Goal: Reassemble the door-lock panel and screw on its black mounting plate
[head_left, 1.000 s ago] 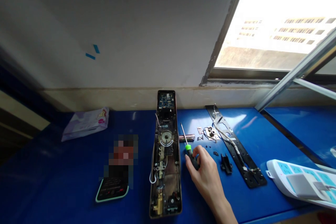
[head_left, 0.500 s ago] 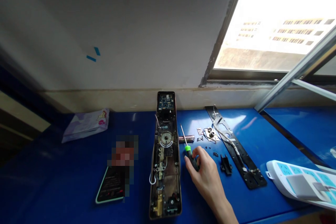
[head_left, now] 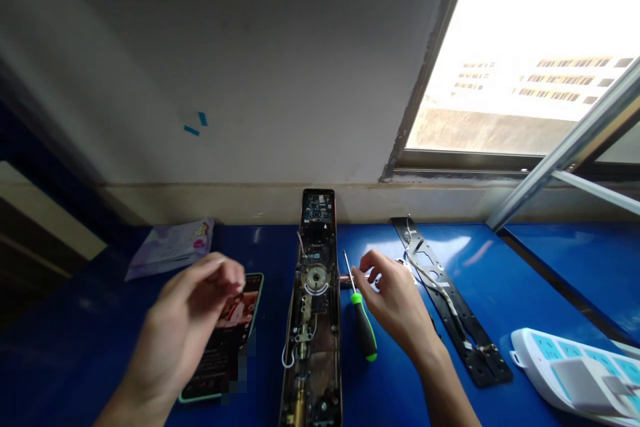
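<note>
The long, narrow housing (head_left: 327,310) of what looks like an electronic door lock lies open, with a circuit board (head_left: 318,208) at its far end and a round metal disc (head_left: 316,278) mid-length. My left hand (head_left: 183,320) hovers over the phone (head_left: 213,363), fingers curled in, with nothing visible in them. Right of the housing, my right hand (head_left: 395,297) is raised above the small parts, thumb and forefinger apart and nothing seen between them. A green-and-black screwdriver (head_left: 365,327) rests on the table beside it, tip pointing away. My right hand hides most small parts and screws.
A black mounting plate (head_left: 450,303) with a grey cable lies at the right. Beyond it sits a white power strip (head_left: 575,373) with a plug in it. A purple-and-white packet (head_left: 170,247) lies at the back left, near the wall. A metal frame (head_left: 560,153) stands by the window.
My right hand has let go of the screwdriver, now lying on the table, and has moved a little away from me. My left hand has come into view over the phone.
</note>
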{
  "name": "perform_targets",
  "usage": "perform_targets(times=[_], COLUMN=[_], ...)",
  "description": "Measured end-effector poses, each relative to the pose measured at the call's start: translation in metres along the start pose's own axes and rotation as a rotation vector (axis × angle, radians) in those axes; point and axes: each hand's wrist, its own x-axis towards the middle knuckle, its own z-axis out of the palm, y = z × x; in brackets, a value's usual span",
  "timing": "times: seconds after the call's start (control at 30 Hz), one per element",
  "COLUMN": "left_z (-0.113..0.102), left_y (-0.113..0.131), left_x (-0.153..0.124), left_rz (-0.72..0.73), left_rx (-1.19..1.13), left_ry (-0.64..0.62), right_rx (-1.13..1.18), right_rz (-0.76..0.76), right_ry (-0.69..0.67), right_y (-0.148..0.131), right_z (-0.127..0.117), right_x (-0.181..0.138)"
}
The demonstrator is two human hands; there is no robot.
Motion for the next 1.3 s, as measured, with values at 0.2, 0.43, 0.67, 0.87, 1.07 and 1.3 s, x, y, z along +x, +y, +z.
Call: perform_targets(times=[0.2,0.43,0.67,0.87,1.07,1.3], left_z=[0.089,0.104,0.103,0.105,0.108,0.105], left_y=[-0.023,-0.066,-0.075,-0.074,-0.068,-0.065], left_x=[0.047,0.028,0.020,0.014,0.008,0.009], left_rz=[0.184,0.197,0.140,0.147,0.166,0.128], left_rx=[0.185,0.190,0.084,0.097,0.124,0.133], left_ry=[-0.099,-0.061,-0.093,-0.054,-0.027,-0.048], right_rx=[0.095,0.136,0.144,0.139,0.098,-0.113], right_rz=[-0.100,-0.144,-0.200,-0.210,-0.215,-0.123], right_ry=[-0.006,-0.045,-0.058,-0.066,-0.097,-0.156], right_y=[-0.002,0.012,0.013,0.011,0.010,0.013], right_z=[0.010,0.036,0.043,0.048,0.041,0.009], right_x=[0.044,0.037,0.026,0.022,0.022,0.019])
